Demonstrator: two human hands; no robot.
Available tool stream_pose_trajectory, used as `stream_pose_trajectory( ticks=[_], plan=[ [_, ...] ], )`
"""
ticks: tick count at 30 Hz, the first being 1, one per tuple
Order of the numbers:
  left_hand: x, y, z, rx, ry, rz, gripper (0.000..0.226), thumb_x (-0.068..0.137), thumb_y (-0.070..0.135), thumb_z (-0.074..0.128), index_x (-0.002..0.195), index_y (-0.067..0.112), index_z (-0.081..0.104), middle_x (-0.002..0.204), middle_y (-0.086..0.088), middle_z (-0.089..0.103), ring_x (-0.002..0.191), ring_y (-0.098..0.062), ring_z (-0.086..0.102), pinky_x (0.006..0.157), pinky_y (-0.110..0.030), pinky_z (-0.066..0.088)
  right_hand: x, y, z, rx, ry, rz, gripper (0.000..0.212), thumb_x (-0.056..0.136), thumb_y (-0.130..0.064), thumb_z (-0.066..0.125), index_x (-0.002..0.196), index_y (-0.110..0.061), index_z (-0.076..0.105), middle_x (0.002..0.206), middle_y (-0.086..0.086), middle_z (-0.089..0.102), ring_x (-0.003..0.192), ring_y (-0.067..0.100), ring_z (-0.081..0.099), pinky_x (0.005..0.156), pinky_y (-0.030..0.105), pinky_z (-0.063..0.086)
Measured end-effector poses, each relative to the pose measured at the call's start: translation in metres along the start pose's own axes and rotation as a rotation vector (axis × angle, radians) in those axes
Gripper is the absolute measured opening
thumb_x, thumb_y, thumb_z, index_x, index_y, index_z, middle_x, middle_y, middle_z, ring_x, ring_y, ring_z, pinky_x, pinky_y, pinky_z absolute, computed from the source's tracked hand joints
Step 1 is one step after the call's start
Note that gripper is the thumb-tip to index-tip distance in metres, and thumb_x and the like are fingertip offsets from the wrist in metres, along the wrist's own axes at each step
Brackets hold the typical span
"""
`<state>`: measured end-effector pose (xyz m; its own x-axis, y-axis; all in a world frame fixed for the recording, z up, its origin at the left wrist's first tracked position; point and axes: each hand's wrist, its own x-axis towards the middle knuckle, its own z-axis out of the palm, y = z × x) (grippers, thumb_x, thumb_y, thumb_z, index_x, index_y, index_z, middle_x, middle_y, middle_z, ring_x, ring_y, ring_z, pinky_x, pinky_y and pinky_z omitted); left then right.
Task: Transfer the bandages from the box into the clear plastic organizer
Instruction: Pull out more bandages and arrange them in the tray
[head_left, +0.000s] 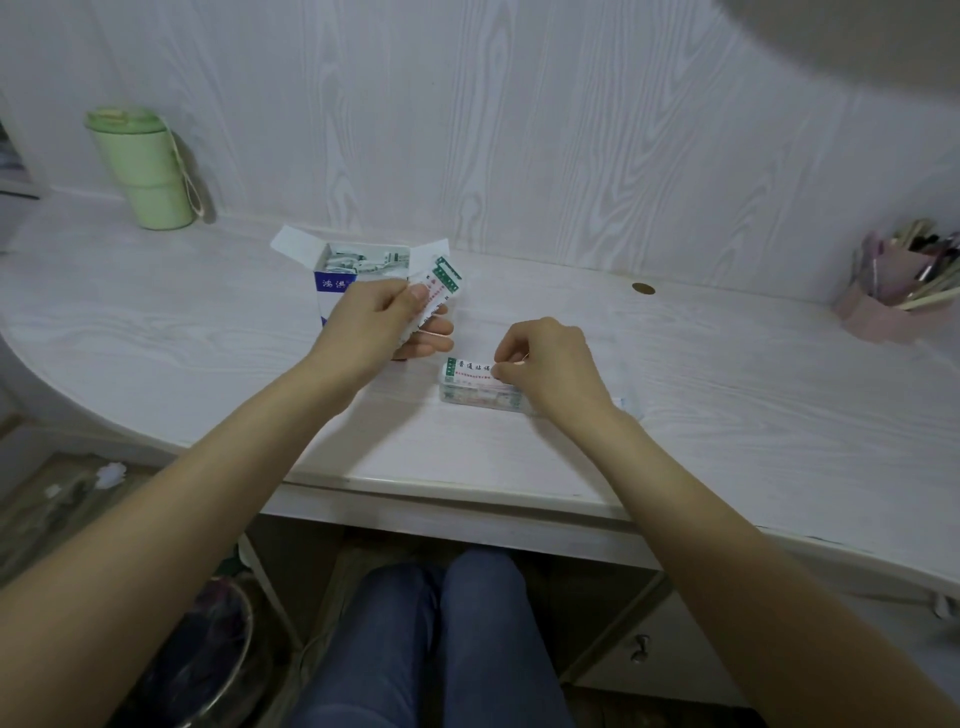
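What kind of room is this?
Probably a home desk or vanity corner, not a workshop: a white wood-grain desk against matching wall panelling, a green lidded tumbler and a pink holder of brushes or pens.

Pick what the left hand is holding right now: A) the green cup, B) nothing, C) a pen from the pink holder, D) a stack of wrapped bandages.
D: the left hand pinches a stack of wrapped bandages in front of the open box.

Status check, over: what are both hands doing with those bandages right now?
Left hand grips wrapped bandages beside open blue-white box. Right hand pinches bandage at clear plastic organizer. Nothing blocking.
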<state>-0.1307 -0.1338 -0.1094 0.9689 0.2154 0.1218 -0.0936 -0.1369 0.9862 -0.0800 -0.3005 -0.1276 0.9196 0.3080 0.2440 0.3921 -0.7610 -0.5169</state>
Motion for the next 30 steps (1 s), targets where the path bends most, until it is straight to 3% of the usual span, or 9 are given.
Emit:
stream_pose_trajectory(
  ticks=[3, 6, 8, 10, 12, 18, 24, 27, 30],
  plan=[
    [0.000, 0.001, 0.002, 0.013, -0.039, -0.003, 0.023, 0.101, 0.018, 0.040, 0.099, 0.008, 0.061, 0.088, -0.010, 0.070, 0.070, -0.014, 0.071, 0.073, -0.026, 0.057, -0.001, -0.003, -0.001, -0.087, -0.044, -0.002, 0.004, 0.082, -0.014, 0.069, 0.086, -0.015, 0.070, 0.078, -0.003, 0.063, 0.087, 0.019, 0.062, 0.075, 0.034, 0.052],
    [0.000, 0.001, 0.002, 0.023, -0.055, -0.002, 0.020, 0.100, 0.015, 0.044, 0.103, 0.006, 0.061, 0.089, -0.009, 0.070, 0.073, -0.014, 0.072, 0.069, -0.022, 0.057, 0.000, -0.003, -0.006, -0.074, -0.059, -0.041, 0.006, 0.084, -0.013, 0.067, 0.085, -0.013, 0.072, 0.082, -0.002, 0.067, 0.084, 0.014, 0.060, 0.069, 0.023, 0.046],
    [0.000, 0.001, 0.002, 0.019, -0.072, -0.007, 0.017, 0.098, 0.013, 0.048, 0.104, 0.005, 0.062, 0.091, -0.009, 0.071, 0.076, -0.016, 0.072, 0.069, -0.020, 0.058, 0.000, -0.005, -0.012, 0.183, -0.008, -0.039, 0.006, 0.085, -0.014, 0.067, 0.086, -0.014, 0.073, 0.083, -0.005, 0.069, 0.078, 0.007, 0.060, 0.066, 0.012, 0.042],
    [-0.001, 0.002, 0.002, 0.016, -0.107, -0.014, 0.013, 0.095, 0.013, 0.053, 0.101, 0.008, 0.064, 0.095, -0.007, 0.072, 0.079, -0.017, 0.072, 0.072, -0.022, 0.058, -0.002, -0.009, -0.018, 0.568, -0.014, 0.006, 0.008, 0.084, -0.016, 0.070, 0.092, -0.018, 0.070, 0.084, -0.005, 0.070, 0.077, 0.003, 0.063, 0.070, 0.015, 0.048],
    [-0.003, 0.005, 0.004, 0.002, -0.161, -0.023, 0.012, 0.092, 0.014, 0.057, 0.099, 0.009, 0.065, 0.099, -0.007, 0.072, 0.082, -0.019, 0.072, 0.074, -0.025, 0.058, -0.002, -0.011, -0.021, 0.747, -0.059, 0.018, 0.018, 0.083, -0.014, 0.071, 0.100, -0.013, 0.067, 0.081, 0.000, 0.070, 0.074, 0.004, 0.065, 0.067, 0.017, 0.051],
    [-0.004, 0.006, 0.009, -0.083, -0.191, -0.073, 0.028, 0.097, 0.017, 0.048, 0.111, -0.003, 0.062, 0.103, -0.016, 0.070, 0.084, -0.026, 0.072, 0.079, -0.031, 0.058, -0.001, -0.013, -0.020, 0.758, 0.039, 0.034, 0.009, 0.081, -0.006, 0.072, 0.089, -0.003, 0.070, 0.069, 0.007, 0.067, 0.057, 0.004, 0.062, 0.058, 0.015, 0.048],
    [-0.002, 0.005, 0.008, -0.027, -0.166, -0.075, 0.029, 0.095, 0.015, 0.052, 0.110, -0.009, 0.060, 0.101, -0.019, 0.069, 0.078, -0.026, 0.072, 0.068, -0.025, 0.059, -0.004, -0.008, -0.020, 0.719, 0.025, 0.102, 0.007, 0.083, -0.016, 0.072, 0.077, -0.016, 0.069, 0.072, -0.002, 0.070, 0.061, 0.004, 0.064, 0.056, 0.015, 0.047],
    [-0.003, 0.008, 0.009, -0.020, -0.172, -0.078, 0.027, 0.092, 0.013, 0.056, 0.107, -0.009, 0.062, 0.098, -0.018, 0.069, 0.074, -0.025, 0.072, 0.060, -0.019, 0.056, -0.006, -0.010, -0.021, 0.819, 0.048, 0.128, 0.008, 0.081, -0.009, 0.073, 0.082, -0.013, 0.065, 0.074, 0.004, 0.071, 0.060, 0.005, 0.065, 0.056, 0.015, 0.049],
    [-0.002, 0.008, 0.008, -0.016, -0.138, -0.057, 0.023, 0.092, 0.013, 0.058, 0.100, -0.006, 0.065, 0.094, -0.016, 0.071, 0.072, -0.022, 0.072, 0.060, -0.019, 0.056, -0.005, -0.009, -0.022, 0.800, 0.073, 0.150, 0.020, 0.082, -0.010, 0.072, 0.100, -0.011, 0.064, 0.078, 0.008, 0.072, 0.059, 0.005, 0.064, 0.059, 0.016, 0.051]
  ],
)
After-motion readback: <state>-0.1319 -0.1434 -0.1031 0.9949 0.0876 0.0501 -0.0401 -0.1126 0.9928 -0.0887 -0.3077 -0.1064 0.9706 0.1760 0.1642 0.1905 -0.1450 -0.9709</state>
